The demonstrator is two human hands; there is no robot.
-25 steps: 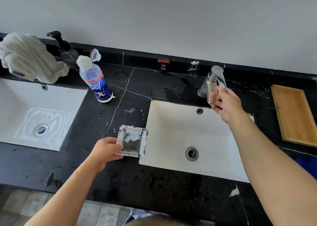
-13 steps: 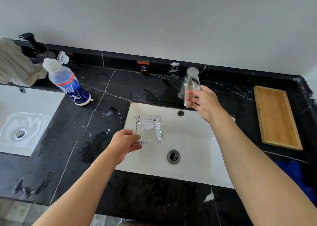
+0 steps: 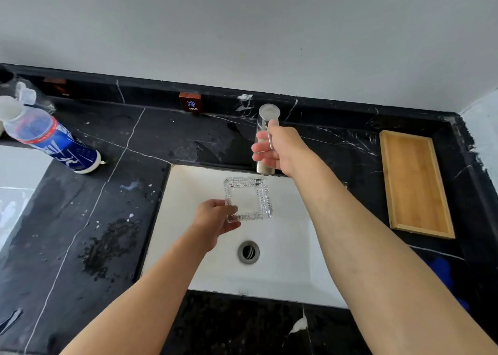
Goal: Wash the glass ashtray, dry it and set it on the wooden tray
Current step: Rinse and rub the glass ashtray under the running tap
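I had my left hand gripping the glass ashtray over the sink at frame centre, right hand closed on the faucet lever; washing stage, no water visible, so next likely opening it

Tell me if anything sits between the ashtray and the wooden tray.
Only the person's own right forearm, reaching to the faucet, crosses between the glass ashtray and the wooden tray. No loose object shows on that stretch.

A small red tag on the backsplash reads "COLD".
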